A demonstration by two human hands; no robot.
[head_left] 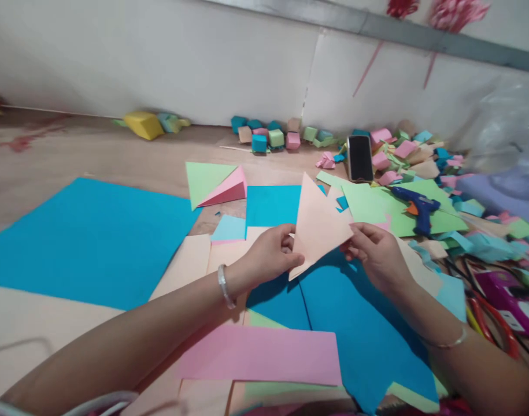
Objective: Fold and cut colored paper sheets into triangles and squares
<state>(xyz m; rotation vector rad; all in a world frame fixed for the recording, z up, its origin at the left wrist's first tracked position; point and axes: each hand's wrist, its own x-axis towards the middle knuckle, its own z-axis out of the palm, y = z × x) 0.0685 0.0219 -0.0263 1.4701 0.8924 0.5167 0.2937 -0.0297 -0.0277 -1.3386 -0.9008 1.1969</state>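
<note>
A folded triangle of peach paper (320, 231) is held up between both hands, its point upward. My left hand (276, 249) pinches its lower left edge with the thumb in front. My right hand (374, 248) pinches the right corner between thumb and fingers. Below it lie blue paper sheets (359, 318) and a pink paper strip (264, 355). Behind the left hand rest a green paper piece (207, 179) and a folded pink paper piece (227, 189).
A large blue sheet (99, 240) lies at left. A blue glue gun (415, 205) rests on green paper at right. A phone (360, 157) leans near paper scraps (405, 150). Small paper cubes (276, 137) line the wall. Scissors (500, 323) lie at far right.
</note>
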